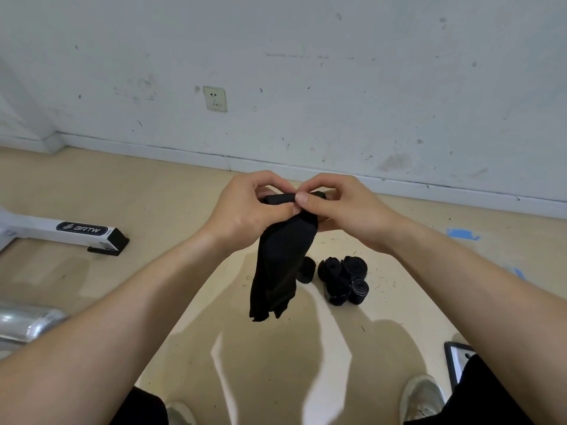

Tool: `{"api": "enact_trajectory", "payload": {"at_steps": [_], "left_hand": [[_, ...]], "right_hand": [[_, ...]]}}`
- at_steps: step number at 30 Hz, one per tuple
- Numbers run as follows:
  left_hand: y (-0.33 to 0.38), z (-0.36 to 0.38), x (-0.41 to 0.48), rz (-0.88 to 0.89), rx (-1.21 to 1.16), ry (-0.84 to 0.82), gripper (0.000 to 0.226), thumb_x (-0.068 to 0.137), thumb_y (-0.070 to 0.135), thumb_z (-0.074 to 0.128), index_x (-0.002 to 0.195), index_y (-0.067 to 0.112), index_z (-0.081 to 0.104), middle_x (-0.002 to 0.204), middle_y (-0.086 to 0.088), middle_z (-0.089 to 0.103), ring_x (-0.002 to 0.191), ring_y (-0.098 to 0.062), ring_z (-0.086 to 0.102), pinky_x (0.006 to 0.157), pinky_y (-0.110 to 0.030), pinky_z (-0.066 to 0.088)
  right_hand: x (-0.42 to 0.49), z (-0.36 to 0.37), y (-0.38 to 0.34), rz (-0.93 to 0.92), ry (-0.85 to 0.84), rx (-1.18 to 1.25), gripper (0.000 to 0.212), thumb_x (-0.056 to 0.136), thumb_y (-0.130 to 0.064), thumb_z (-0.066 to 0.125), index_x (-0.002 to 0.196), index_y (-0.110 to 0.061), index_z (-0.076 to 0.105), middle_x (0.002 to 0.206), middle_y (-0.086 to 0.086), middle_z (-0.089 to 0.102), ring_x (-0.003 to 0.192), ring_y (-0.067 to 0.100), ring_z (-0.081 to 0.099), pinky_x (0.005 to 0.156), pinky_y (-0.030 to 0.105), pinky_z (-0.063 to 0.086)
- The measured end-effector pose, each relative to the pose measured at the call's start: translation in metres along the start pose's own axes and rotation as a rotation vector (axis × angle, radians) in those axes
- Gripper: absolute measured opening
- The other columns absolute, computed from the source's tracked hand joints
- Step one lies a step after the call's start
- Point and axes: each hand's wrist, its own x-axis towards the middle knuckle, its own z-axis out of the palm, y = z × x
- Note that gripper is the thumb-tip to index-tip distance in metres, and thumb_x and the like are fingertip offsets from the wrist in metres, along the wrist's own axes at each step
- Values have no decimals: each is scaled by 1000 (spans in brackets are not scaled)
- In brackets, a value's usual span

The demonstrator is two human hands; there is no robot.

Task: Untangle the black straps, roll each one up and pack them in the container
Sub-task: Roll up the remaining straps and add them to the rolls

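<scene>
Rolling a black strap (280, 265) in mid-air, a person stands over a tan floor (153, 194) and looks down at both hands. The left hand (245, 204) and right hand (334, 207) meet at chest height, each with fingers and thumb curled to pinch the strap's top end, where a small tight roll has begun. The rest of the strap hangs loose and unrolled below the hands, clear of the floor.

On the floor just beyond the hanging strap lies a cluster of rolls (340, 279), finished black straps, with one more roll (306, 269) just beside them, partly hidden behind the strap. So several straps appear done and this one is barely started. No tangled straps show. A dark-rimmed object (454, 360) at the lower right edge may be the container, but that cannot be told; no rolls seem packed yet.
</scene>
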Motion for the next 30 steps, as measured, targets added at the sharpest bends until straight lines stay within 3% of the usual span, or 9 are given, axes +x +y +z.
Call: {"api": "enact_trajectory", "payload": {"at_steps": [3,8,10,14,19,24,28,30], "left_hand": [[1,0,2,11,8,3,19,81,14,87,94,21,75,86,-10,78,84,-27,75,80,-43,60],[1,0,2,-3,2,-1,21,81,7,85,94,20,74,86,-8,77,80,-23,72,79,-41,60],[0,1,2,-41,-59,-20,23,81,5,84,96,19,72,90,-9,78,80,-22,73,75,-36,60],[2,-2,2,-194,-205,-118,26,86,5,79,100,19,61,92,-9,78,78,-22,74,61,-31,58],[2,-8,0,-272,-491,-177,20,89,1,72,98,16,63,88,-11,74,76,-24,73,60,-26,57],[-1,5,0,-298,-455,-45,25,86,-6,73,95,16,67,84,-5,76,68,-19,71,56,-24,54],[-3,12,2,-250,-392,55,25,82,-7,77,87,17,70,81,-3,76,69,-18,71,59,-24,55],[-3,13,2,-229,-376,75,24,81,-6,77,85,17,70,81,-3,75,71,-17,71,61,-24,54]], "right_hand": [[-1,-1,2,-57,55,37,15,91,-8,73,105,-10,68,95,21,72,84,26,74,80,38,62],[-3,2,1,-102,78,29,18,89,-1,73,100,-14,66,104,30,66,81,26,68,80,43,63],[-3,2,1,-125,68,17,17,90,0,71,97,-15,67,99,24,64,80,25,66,78,43,62],[-3,2,2,-139,40,27,18,92,1,68,89,-16,69,93,12,63,77,17,64,71,29,56],[-3,2,-2,-159,62,11,18,90,4,67,84,-13,69,87,6,65,77,15,64,73,30,59],[-2,2,-3,-158,102,-52,24,91,4,59,79,-12,72,93,25,66,79,21,65,77,39,62],[-3,2,-2,-140,92,12,4,95,-11,68,91,-9,67,89,16,65,78,22,67,71,35,59],[-3,1,0,-133,115,34,15,93,-11,72,101,-13,59,93,15,63,76,23,68,68,35,60]]}}
